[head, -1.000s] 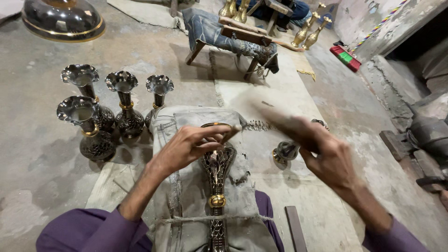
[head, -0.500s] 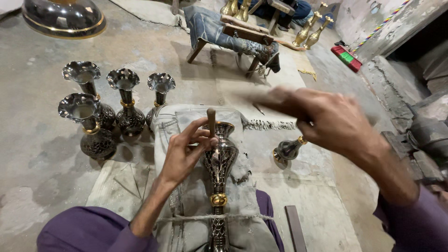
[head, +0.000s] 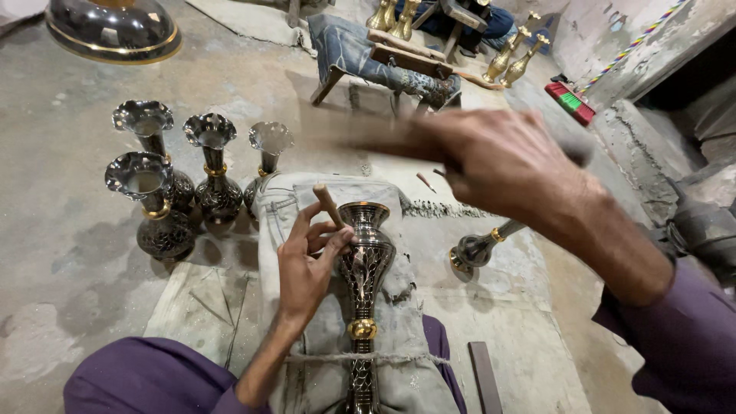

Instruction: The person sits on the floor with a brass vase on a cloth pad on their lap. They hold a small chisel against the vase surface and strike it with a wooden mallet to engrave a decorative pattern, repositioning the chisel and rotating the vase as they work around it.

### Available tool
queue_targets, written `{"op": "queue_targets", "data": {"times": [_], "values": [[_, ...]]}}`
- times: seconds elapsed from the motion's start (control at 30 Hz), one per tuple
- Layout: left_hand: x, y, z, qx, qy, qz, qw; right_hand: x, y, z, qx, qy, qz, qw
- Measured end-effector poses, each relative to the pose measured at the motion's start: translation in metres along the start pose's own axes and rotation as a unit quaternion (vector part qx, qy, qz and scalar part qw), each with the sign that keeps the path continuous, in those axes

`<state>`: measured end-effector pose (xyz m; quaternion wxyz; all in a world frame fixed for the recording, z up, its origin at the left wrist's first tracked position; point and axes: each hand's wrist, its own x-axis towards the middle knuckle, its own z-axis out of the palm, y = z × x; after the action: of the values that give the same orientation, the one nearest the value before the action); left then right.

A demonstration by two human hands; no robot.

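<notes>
Engraved metal vase (head: pixel 365 264) laid lengthwise on a grey cloth-wrapped rest (head: pixel 337 337), mouth pointing away, gold band near the foot, dark body with bright cut pattern. Tied to the rest by a cord (head: pixel 368 358) across the lower stem. Positioned centre of the view, between purple-clad knees (head: pixel 146 376).

Left hand (head: pixel 307 264) closed around a small wooden-handled chisel (head: pixel 328 205), fingers pinching it against the vase shoulder, handle tilted up and away. Thumb touching the vase body.

Right hand (head: pixel 498 165) raised above the vase, blurred with motion; closed on a blurred handle of a striking tool (head: pixel 360 138) running to the left, head not discernible. Well apart from the chisel.

Four finished fluted vases (head: pixel 207 172) standing upright in a cluster on the concrete floor (head: pixel 69 253), left of the rest, nearest one just beside the cloth. One further vase (head: pixel 479 247) lying on its side to the right of the rest. Flat dark metal bar (head: pixel 484 376) on the floor near the right knee.

Farther back: low wooden stool (head: pixel 391 65) draped in denim, brass vases (head: pixel 517 61) beyond it, large domed metal vessel (head: pixel 115 31) top left, brush with red block (head: pixel 571 103) by the wall
</notes>
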<state>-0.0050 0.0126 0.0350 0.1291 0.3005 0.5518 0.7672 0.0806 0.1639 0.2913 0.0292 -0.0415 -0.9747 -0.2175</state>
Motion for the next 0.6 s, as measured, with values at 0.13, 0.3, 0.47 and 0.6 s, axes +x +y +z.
{"op": "queue_targets", "data": {"times": [0.13,0.3,0.47,0.6], "values": [[-0.005,-0.005,0.002,-0.033,0.016,-0.001,0.999,0.008,-0.006,-0.008,-0.052,0.061,-0.052,0.995],[-0.012,-0.010,0.005,-0.065,0.037,0.006,0.997,0.012,-0.016,-0.012,-0.032,0.023,-0.045,0.998],[-0.014,-0.011,0.007,-0.021,0.052,0.003,0.998,0.011,-0.021,-0.018,-0.038,0.088,-0.087,0.992],[-0.018,-0.011,0.008,-0.040,0.057,-0.004,0.998,0.009,-0.024,-0.024,-0.037,0.073,-0.086,0.993]]}}
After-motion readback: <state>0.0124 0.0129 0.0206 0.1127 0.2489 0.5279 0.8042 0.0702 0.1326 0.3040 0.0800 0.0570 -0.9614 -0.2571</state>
